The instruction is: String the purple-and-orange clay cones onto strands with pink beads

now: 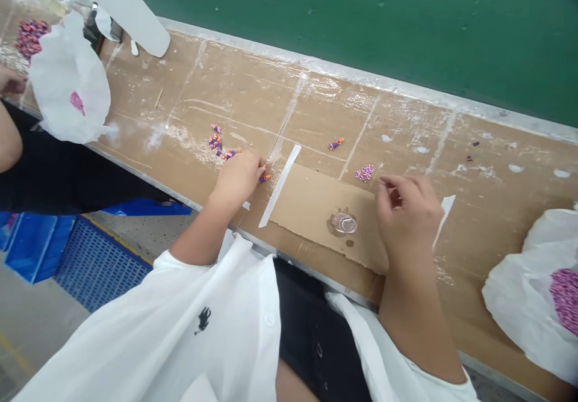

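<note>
My left hand [241, 178] is closed over the brown work surface, its fingertips pinching a small purple-and-orange figurine [264, 179]. Several similar purple-and-orange figurines [215, 142] lie just beyond that hand, and a single one [336, 144] rests farther right. Fingers curled and pressed together, my right hand [409, 212] is over the right end of a cardboard sheet [311, 194]; whatever its fingertips hold is hidden. A clear blob of liquid or glue [344, 222] sits on the cardboard in a wet patch. Past the cardboard's far edge is a small pile of pink-purple bits [365, 173].
White tape strips [280, 185] flank the cardboard. At right, a white sheet [519, 293] bears a heap of pink-purple pieces [564, 299]. On the left are another white sheet [67, 89], more figurines [31, 38] and another person's hand [11, 81]. A green panel [361, 29] borders the table.
</note>
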`<action>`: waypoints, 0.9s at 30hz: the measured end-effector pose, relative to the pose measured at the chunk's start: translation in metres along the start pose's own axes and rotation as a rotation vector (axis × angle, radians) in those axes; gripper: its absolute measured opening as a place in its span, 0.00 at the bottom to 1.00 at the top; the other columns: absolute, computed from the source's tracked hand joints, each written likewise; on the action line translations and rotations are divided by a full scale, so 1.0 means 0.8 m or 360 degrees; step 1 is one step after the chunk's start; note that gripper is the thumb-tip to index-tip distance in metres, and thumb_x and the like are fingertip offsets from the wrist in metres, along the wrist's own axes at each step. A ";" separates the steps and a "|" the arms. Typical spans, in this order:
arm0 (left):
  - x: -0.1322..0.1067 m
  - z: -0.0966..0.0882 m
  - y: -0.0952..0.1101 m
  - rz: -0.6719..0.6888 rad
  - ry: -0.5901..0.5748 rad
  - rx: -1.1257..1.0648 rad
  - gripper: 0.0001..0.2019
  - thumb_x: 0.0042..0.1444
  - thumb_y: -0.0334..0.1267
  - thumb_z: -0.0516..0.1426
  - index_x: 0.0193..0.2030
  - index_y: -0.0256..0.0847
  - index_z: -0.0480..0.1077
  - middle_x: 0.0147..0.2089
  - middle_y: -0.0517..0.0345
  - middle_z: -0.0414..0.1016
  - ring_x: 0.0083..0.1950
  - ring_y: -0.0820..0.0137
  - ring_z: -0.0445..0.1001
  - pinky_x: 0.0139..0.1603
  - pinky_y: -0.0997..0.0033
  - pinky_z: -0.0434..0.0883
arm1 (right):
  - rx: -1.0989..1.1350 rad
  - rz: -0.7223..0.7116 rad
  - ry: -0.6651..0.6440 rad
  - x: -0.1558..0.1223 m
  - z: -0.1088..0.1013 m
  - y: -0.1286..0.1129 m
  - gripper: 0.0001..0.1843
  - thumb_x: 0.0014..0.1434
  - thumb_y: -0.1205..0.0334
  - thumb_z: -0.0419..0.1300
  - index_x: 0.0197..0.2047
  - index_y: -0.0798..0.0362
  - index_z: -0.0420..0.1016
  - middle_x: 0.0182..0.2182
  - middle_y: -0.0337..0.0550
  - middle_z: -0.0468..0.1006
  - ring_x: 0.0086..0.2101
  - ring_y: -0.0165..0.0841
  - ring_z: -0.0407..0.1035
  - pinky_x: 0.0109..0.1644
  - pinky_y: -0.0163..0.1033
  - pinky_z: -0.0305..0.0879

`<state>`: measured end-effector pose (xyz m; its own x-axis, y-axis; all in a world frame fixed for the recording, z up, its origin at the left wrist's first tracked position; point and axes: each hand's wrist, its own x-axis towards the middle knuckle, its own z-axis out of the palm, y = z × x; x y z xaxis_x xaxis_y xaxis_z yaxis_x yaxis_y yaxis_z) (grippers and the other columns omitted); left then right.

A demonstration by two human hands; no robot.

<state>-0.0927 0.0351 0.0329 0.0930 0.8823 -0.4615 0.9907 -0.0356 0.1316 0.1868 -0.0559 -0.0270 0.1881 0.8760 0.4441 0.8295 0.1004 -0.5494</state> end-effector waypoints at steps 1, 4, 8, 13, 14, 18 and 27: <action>0.000 0.001 0.000 0.0007 -0.0004 0.0005 0.11 0.67 0.34 0.52 0.42 0.38 0.76 0.48 0.46 0.80 0.48 0.59 0.77 0.49 0.63 0.69 | -0.0024 0.0034 -0.0059 0.000 0.005 0.006 0.05 0.65 0.65 0.61 0.40 0.48 0.80 0.34 0.42 0.80 0.27 0.32 0.69 0.33 0.41 0.67; -0.001 0.003 0.000 0.0009 0.0034 0.0017 0.11 0.67 0.33 0.51 0.46 0.37 0.74 0.49 0.44 0.79 0.50 0.59 0.77 0.50 0.63 0.70 | -0.0053 0.0112 -0.0215 -0.002 0.017 0.017 0.05 0.64 0.64 0.61 0.38 0.48 0.80 0.34 0.41 0.79 0.30 0.34 0.70 0.36 0.41 0.66; 0.000 -0.003 0.010 0.0051 0.0226 -0.0178 0.09 0.67 0.33 0.52 0.47 0.38 0.73 0.48 0.47 0.79 0.51 0.61 0.76 0.53 0.65 0.70 | -0.0071 0.0136 -0.0298 -0.003 0.020 0.016 0.06 0.65 0.63 0.60 0.37 0.49 0.80 0.34 0.43 0.79 0.35 0.37 0.71 0.40 0.42 0.65; 0.000 -0.005 0.052 0.0616 0.0511 -0.0756 0.10 0.67 0.32 0.55 0.52 0.41 0.74 0.45 0.55 0.79 0.44 0.71 0.75 0.49 0.72 0.70 | -0.0224 0.0102 -0.0356 0.000 0.021 0.006 0.10 0.67 0.62 0.57 0.36 0.50 0.78 0.34 0.44 0.78 0.35 0.38 0.68 0.39 0.42 0.61; 0.000 -0.002 0.064 0.0757 0.0538 -0.0841 0.10 0.67 0.32 0.55 0.51 0.41 0.75 0.45 0.56 0.78 0.43 0.72 0.75 0.48 0.73 0.70 | -0.0278 0.0092 -0.0383 0.001 0.023 0.006 0.10 0.68 0.62 0.56 0.35 0.50 0.77 0.34 0.44 0.77 0.34 0.38 0.67 0.38 0.42 0.60; 0.003 0.029 0.106 0.1139 0.0474 -0.1164 0.08 0.67 0.32 0.56 0.45 0.41 0.78 0.41 0.58 0.75 0.40 0.75 0.73 0.46 0.75 0.71 | -0.0442 0.0068 -0.0483 0.007 0.032 0.013 0.09 0.66 0.65 0.54 0.33 0.50 0.70 0.34 0.47 0.74 0.35 0.39 0.66 0.36 0.42 0.57; 0.006 0.058 0.119 0.0759 -0.0915 -0.2264 0.08 0.61 0.36 0.64 0.41 0.32 0.74 0.30 0.63 0.73 0.28 0.80 0.72 0.31 0.77 0.74 | 0.0288 -0.0192 -0.0049 0.008 -0.004 -0.005 0.05 0.66 0.65 0.59 0.37 0.47 0.68 0.30 0.36 0.69 0.27 0.30 0.62 0.32 0.39 0.59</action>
<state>0.0068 0.0139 0.0025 0.6995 0.6225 -0.3511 -0.0003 0.4915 0.8709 0.1861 -0.0523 -0.0198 0.0747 0.8660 0.4943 0.7366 0.2862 -0.6128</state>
